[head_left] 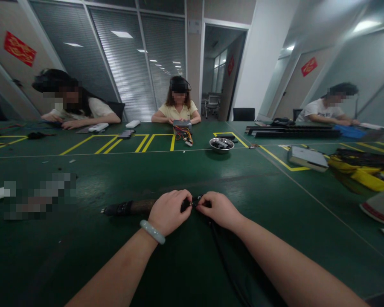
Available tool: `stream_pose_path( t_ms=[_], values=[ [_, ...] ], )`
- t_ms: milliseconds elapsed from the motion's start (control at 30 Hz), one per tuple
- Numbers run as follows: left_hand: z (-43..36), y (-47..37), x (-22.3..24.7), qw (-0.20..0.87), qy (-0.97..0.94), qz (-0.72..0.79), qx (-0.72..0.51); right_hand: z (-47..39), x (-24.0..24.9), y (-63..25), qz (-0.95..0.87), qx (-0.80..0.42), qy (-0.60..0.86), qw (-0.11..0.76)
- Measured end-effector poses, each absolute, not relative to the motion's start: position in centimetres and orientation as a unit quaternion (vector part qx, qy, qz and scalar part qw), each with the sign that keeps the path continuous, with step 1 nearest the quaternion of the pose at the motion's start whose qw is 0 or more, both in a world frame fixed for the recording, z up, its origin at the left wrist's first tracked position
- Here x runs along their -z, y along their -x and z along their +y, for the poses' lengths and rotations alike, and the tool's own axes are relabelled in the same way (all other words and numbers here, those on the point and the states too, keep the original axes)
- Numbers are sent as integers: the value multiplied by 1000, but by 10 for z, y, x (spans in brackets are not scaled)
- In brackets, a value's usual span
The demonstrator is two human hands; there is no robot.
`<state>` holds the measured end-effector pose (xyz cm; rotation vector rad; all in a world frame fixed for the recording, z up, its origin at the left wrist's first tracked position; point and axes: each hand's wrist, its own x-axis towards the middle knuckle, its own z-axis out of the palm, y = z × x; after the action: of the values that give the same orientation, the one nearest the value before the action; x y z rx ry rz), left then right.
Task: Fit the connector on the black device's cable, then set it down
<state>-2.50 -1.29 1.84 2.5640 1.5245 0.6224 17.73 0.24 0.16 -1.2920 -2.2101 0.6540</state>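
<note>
On the green table (121, 256), my left hand (171, 211) has its thumb and fingers pinched on a small dark piece with a brassy tip. Facing it, my right hand (219, 209) pinches the end of a black cable (224, 256); the fingertips of both hands almost meet. The cable runs from there toward the table's near edge. A dark cylindrical tool (124, 208) with a brown grip lies to the left, its rear end hidden behind my left hand. How the two small pieces meet is too small to tell.
A metal bowl (222, 145) of dark parts stands beyond my hands. Farther off lie a power supply with wires (183, 127) and black rails (294, 131). At right are a silver box (308, 158), a yellow bag (368, 172) and a pale container (382, 204). Three people sit around the table.
</note>
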Motion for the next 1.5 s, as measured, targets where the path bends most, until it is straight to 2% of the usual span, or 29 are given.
stream_pose_path(
  t_ms=[1067, 1267, 1500],
  values=[
    [-8, 23, -21, 57, -841, 507, -182, 0, -8, -171, -781, -300, 495, 237],
    [-9, 22, -20, 66, -839, 507, -187, -1, -5, -167, -775, -282, 514, 237],
    [-11, 21, -21, 74, -832, 515, -194, -12, -10, -155, -801, -154, 519, 258]
  ],
)
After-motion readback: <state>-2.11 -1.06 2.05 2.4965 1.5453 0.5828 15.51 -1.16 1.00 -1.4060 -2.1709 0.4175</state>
